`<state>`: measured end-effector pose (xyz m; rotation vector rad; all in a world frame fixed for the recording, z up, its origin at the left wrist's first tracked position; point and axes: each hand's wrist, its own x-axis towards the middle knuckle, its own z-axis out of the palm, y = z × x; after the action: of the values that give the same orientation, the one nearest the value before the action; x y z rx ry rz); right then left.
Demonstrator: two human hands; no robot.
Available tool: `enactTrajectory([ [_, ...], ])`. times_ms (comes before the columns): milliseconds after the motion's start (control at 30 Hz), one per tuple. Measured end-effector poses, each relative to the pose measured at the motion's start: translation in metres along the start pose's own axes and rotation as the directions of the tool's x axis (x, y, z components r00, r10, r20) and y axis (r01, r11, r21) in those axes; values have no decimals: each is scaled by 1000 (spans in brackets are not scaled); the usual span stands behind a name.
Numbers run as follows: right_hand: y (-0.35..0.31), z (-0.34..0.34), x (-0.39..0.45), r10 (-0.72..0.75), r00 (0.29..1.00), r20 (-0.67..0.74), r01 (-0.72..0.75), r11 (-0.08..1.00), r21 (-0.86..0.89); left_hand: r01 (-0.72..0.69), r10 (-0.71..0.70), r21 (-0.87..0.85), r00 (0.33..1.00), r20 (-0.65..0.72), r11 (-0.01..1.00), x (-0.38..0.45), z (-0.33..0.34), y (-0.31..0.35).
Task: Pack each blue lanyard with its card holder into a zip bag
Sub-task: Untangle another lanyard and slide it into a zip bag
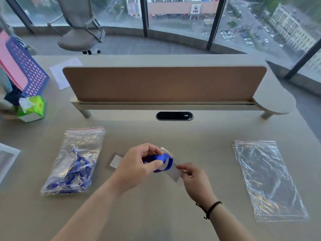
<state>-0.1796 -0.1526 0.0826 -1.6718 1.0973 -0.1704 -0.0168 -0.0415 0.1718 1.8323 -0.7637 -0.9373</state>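
- While our left hand [139,162] pinches the bunched blue ribbon lanyard [162,161], our right hand [194,176] fingertips pinch its clear plastic card holder [174,173].
- Step, we judge: bundling the pair; next we need an empty clear zip bag [265,178], mouth opened.

Left hand [139,162] hides most of lanyard [164,161].

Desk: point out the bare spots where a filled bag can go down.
Bare desk lies between the filled bag and the empty zip bags, ahead of both hands, up to the cable slot. The left edge by the tissue box is crowded.
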Motion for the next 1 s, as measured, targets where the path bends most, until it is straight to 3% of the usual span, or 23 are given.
enactTrajectory([
  [167,-32,-15,-8,-312,941,134,338,888,-310,-26,25,-117,1000,-9,993,3,13,42],
  [233,-40,-13,-10,-388,915,109,399,832,-386,-6,7,-185,1000,5,983,5,21,53],
  [433,-37,-1,-7,-401,914,-68,357,871,-338,72,-51,-426,997,62,902,5,41,71],
  [700,-19,-20,-5,-312,949,47,312,908,-281,94,-147,-517,987,-61,851,12,34,64],
  [833,-16,-32,-2,-219,971,90,237,924,-301,116,-178,-393,976,-126,912,16,21,52],
  [1000,-27,-49,-3,-138,970,202,195,936,-293,129,-129,54,992,-8,990,17,5,35],
])
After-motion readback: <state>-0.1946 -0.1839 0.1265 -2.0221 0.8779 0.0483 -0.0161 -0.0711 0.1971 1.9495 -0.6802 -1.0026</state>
